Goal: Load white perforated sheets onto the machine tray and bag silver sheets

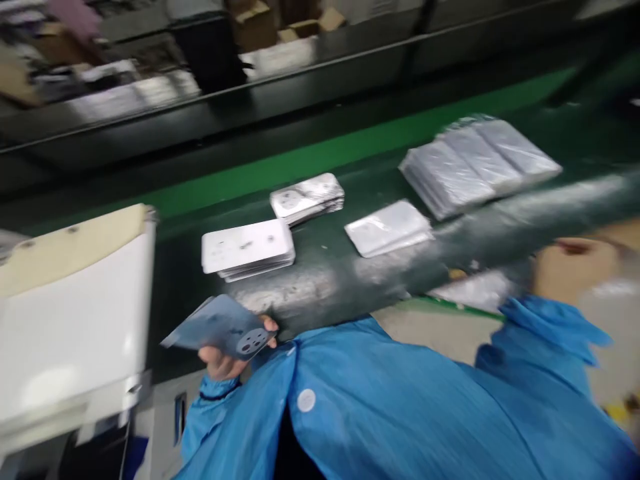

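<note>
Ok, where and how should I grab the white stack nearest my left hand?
Probably by both long edges, from your near side: the white stack lies flat on the green tabletop, one long edge facing you. Its layers look staggered, so squeeze evenly.

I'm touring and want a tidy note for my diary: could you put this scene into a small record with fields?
Left hand: holding thin blue-grey panels, with a round cluster of holes at one end
Left hand location: the left hand is in front of the bench
Right hand: not visible; only the right sleeve shows
On bench: two white-topped stacks, a smaller silvery stack, plastic-wrapped stacks
Clothing: blue jacket
Picture quality: blurred
</note>
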Demonstrator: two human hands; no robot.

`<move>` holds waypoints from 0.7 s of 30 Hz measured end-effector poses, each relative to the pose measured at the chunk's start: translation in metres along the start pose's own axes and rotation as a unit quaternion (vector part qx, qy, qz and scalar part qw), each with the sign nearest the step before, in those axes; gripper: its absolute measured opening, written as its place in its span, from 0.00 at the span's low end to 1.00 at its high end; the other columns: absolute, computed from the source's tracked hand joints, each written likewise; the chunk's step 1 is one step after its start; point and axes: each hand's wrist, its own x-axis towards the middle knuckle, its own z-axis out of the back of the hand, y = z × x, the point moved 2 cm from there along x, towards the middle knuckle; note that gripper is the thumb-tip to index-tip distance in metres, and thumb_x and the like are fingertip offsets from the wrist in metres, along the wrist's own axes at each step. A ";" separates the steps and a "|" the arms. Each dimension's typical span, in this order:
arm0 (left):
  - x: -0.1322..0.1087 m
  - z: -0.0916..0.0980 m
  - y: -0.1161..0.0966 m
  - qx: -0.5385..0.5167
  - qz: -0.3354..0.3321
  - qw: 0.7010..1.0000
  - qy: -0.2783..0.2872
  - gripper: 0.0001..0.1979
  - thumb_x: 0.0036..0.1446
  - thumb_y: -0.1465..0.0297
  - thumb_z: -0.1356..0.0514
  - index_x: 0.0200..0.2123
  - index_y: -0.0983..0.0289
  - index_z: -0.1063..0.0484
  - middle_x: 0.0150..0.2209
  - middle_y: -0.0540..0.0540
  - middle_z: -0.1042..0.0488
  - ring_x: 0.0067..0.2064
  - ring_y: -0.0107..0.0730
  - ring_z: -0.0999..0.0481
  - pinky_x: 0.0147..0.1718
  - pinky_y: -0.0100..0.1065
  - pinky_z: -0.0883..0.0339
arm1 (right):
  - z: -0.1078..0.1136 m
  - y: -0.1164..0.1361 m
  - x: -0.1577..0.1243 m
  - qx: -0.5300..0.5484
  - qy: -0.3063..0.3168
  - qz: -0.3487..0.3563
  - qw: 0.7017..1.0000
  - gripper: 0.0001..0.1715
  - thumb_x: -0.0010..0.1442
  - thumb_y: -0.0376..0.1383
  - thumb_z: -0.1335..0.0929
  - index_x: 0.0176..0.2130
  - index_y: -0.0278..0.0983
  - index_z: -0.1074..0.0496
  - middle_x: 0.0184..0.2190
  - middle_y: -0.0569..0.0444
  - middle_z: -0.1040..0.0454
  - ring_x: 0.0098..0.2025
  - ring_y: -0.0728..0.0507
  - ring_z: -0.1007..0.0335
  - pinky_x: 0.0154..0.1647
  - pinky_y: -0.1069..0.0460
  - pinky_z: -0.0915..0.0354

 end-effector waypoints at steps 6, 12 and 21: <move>0.011 0.001 -0.005 -0.012 -0.053 0.998 0.036 0.43 0.47 0.38 0.44 0.51 0.69 0.33 0.45 0.65 0.27 0.39 0.42 0.24 0.37 0.40 0.29 | -0.132 0.120 0.066 0.126 0.118 0.072 0.982 0.08 0.60 0.33 0.34 0.39 0.36 0.24 0.37 0.48 0.22 0.40 0.44 0.25 0.42 0.49 0.30; 0.005 0.003 0.001 -0.045 -0.058 0.997 0.034 0.46 0.42 0.39 0.40 0.51 0.73 0.35 0.42 0.68 0.27 0.40 0.42 0.24 0.37 0.39 0.29 | -0.246 0.225 0.069 0.036 0.266 0.431 0.861 0.21 0.66 0.35 0.39 0.53 0.24 0.31 0.56 0.35 0.32 0.59 0.32 0.36 0.55 0.38 0.34; 0.007 0.017 0.005 -0.010 0.012 0.997 0.077 0.55 0.31 0.39 0.40 0.53 0.78 0.36 0.55 0.76 0.36 0.55 0.65 0.31 0.49 0.51 0.36 | -0.258 0.227 0.079 0.033 0.183 0.536 0.823 0.25 0.67 0.29 0.46 0.44 0.23 0.25 0.43 0.35 0.23 0.43 0.36 0.24 0.42 0.43 0.27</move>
